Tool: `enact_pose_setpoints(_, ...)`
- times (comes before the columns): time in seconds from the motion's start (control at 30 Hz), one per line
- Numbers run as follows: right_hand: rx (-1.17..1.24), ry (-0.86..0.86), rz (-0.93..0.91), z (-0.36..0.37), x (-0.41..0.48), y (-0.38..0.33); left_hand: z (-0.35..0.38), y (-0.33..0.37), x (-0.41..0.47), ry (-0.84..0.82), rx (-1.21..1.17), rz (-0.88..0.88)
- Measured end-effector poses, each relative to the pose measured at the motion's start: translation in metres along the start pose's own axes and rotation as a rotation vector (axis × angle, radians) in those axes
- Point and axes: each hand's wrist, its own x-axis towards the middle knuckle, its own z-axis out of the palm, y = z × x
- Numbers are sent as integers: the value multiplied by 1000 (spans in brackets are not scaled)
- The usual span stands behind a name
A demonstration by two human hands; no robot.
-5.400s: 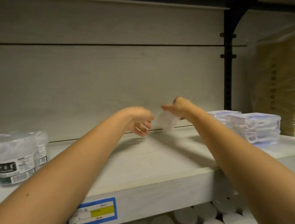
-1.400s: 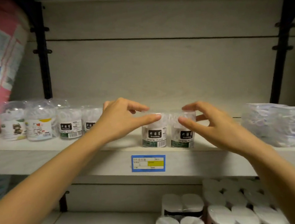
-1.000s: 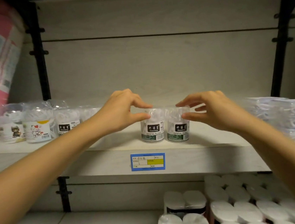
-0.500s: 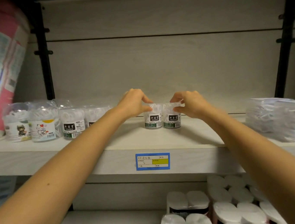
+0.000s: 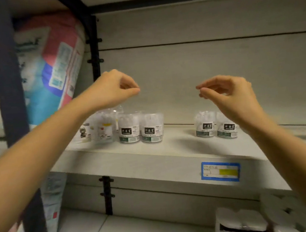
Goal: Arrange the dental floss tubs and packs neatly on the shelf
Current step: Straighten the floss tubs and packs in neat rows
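Note:
Two clear dental floss tubs (image 5: 205,124) with black labels stand side by side near the back of the pale shelf (image 5: 153,159); the right one (image 5: 226,128) is partly hidden by my right wrist. A second pair of the same tubs (image 5: 151,130) stands to the left, beside tubs with cartoon labels (image 5: 93,131) half hidden by my left arm. My left hand (image 5: 114,88) hovers above the left group, fingers curled, holding nothing. My right hand (image 5: 227,93) hovers above the right pair, fingers loosely apart and empty.
A black upright post (image 5: 96,69) bounds the bay on the left, with a large pink and blue soft pack (image 5: 51,66) behind it. A blue price tag (image 5: 220,172) sits on the shelf edge. White wrapped rolls (image 5: 242,222) fill the lower right shelf.
Both hands have let go of the two tubs and lifted up and apart. The view has swung left, so the flat floss packs at the right are nearly out of view.

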Motion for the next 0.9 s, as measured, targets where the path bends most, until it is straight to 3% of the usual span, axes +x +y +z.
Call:
enact_pose_setpoints(0.1,-31,-40,47,37,10,-21,-12,-34,1,-31,-72,-6)
enact_pose_setpoints(0.37,-400,-321,174,101,19,-18,19,-60,19,-363,357,111)
enact_pose_setpoints(0.57,-437,-364,223,117,11,-12,19,-63,26,-479,366,112)
enact_pose_setpoints(0.77,-360,-320,240,119,9,-13,21,-66,22,-450,169,78)
enact_pose_setpoints(0.9,-327,-263,206,90,17,-23,5,-47,22,-404,-151,62)
